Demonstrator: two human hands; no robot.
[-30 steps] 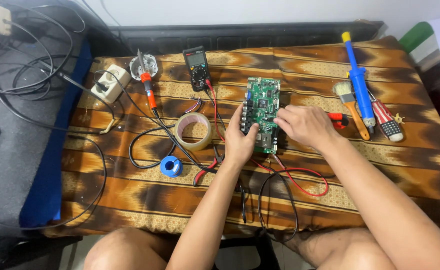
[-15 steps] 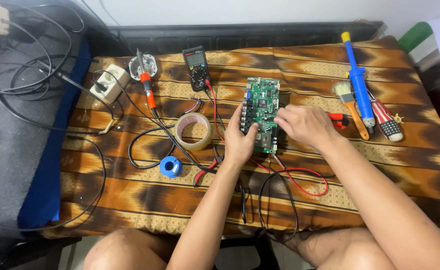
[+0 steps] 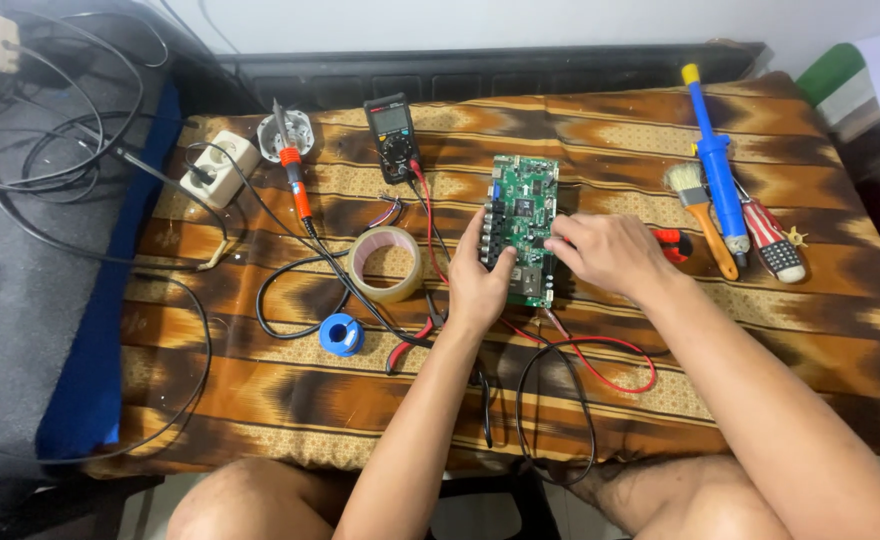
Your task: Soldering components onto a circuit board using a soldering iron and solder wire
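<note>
Taking the green circuit board (image 3: 522,226) as the landmark, one such board is lying on the patterned cloth (image 3: 260,390), and two hands are resting on it: the left hand (image 3: 480,283) at its left edge, the right hand (image 3: 608,252) at its right edge. Left of the board, one roll of brown tape (image 3: 386,263), one small blue spool (image 3: 341,334), one soldering iron (image 3: 293,168) and one white socket block (image 3: 221,168) are lying. Just up-left of the board, one black multimeter (image 3: 394,136) is sitting. Right of the board, one blue suction pump (image 3: 715,166), one paintbrush (image 3: 698,211) and one striped-handled tool (image 3: 770,240) are lying.
</note>
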